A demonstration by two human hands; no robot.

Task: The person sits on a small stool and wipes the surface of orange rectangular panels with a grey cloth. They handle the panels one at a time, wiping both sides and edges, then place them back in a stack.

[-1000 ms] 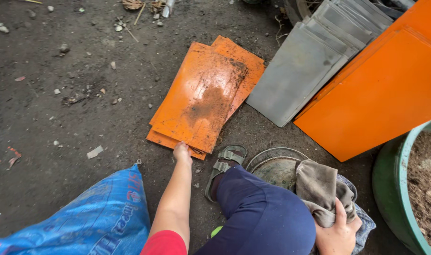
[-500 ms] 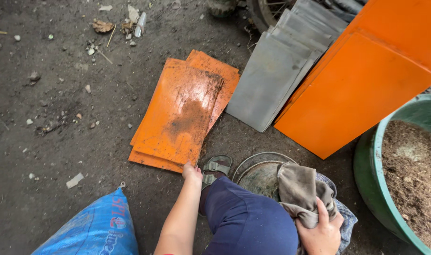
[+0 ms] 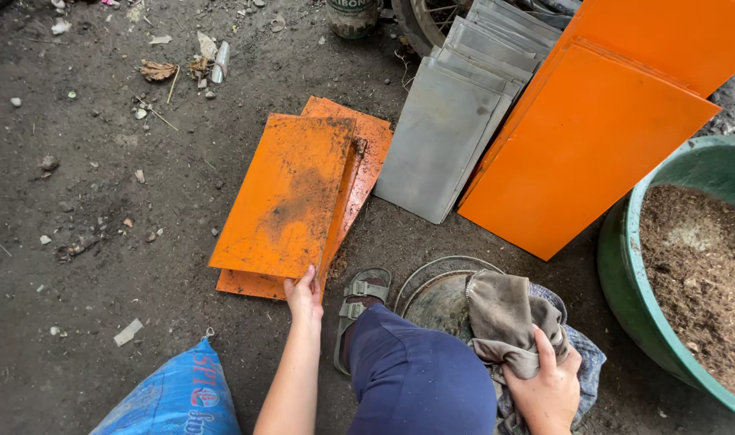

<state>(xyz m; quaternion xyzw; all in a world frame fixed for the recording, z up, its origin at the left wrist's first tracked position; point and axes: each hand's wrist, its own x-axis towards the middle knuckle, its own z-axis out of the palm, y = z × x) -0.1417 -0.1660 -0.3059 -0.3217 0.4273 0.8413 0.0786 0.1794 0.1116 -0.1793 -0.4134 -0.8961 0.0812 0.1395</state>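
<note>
A dirty orange metal plate (image 3: 291, 197) lies tilted on top of other orange plates (image 3: 366, 145) on the dirt ground. My left hand (image 3: 305, 294) grips the top plate's near edge, which sits slightly raised. Low at the right, my right hand (image 3: 549, 387) clutches a grey-brown rag (image 3: 504, 318) that drapes over a round metal pan (image 3: 436, 300). My knee in dark blue trousers (image 3: 420, 379) and a sandalled foot (image 3: 359, 302) sit between the two hands.
Clean orange panels (image 3: 593, 137) and grey metal sheets (image 3: 444, 137) lean at the upper right. A green tub (image 3: 625, 266) holding brown husk material stands at the right edge. A blue woven sack (image 3: 174, 399) lies at the bottom left. Stones and litter dot the ground.
The view has shifted down and right, so the plates appear higher. My left hand has closed onto the top orange plate's near edge. The right hand keeps hold of the rag.
</note>
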